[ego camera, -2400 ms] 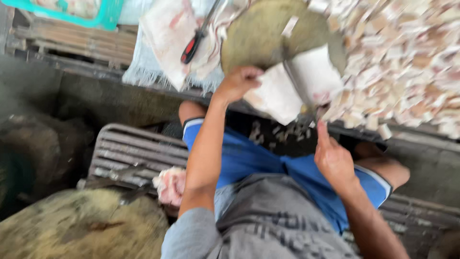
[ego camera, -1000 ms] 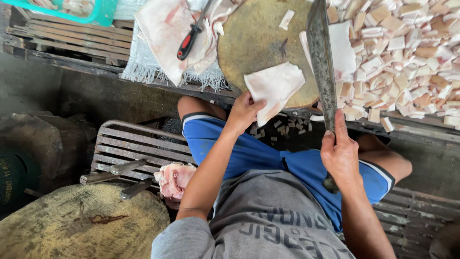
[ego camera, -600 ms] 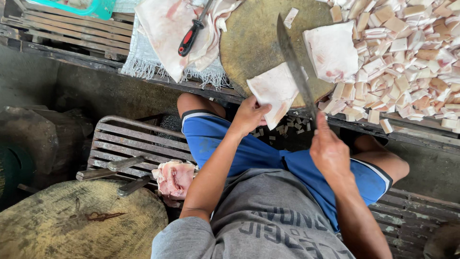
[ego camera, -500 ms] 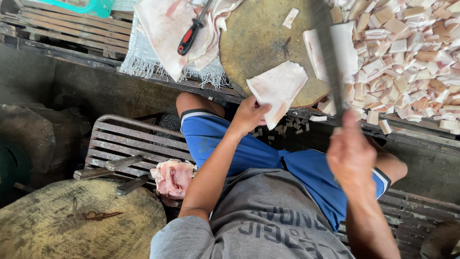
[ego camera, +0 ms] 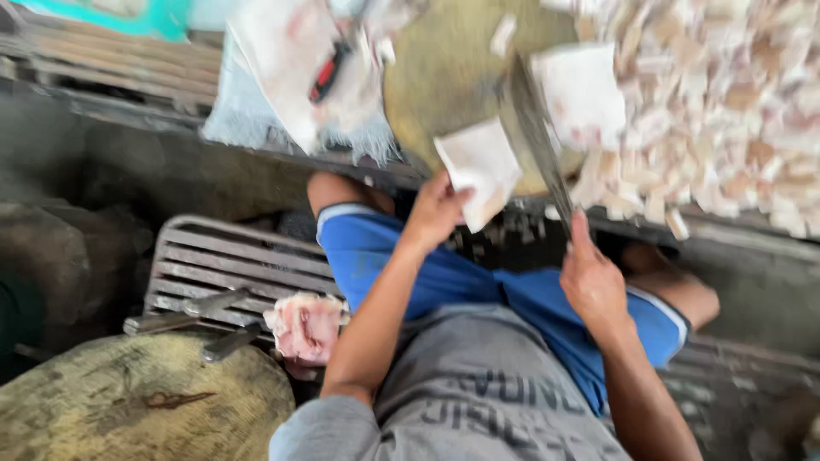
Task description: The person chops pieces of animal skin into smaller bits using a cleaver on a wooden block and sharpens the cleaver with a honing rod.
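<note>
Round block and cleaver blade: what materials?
Round chopping block: looks like wood, a matte yellow-brown, worn face; blur hides any grain. Cleaver in the right hand: likely steel, a dull dark-grey flat blade. The left hand holds a pale slab.

No packages, labels, signs or screens made out on work surface or around it. Only lettering seen: pale print across front of grey shirt (ego camera: 478,410), at bottom centre of frame, blurred and viewed upside down (wearer's own chest, seen from above). Letters rendered in lighter grey on darker grey cloth, set in two rows. Teal-edged container (ego camera: 111,17) noted at top left corner, largely cut off by frame edge; whether it is packaging cannot be told.
</note>
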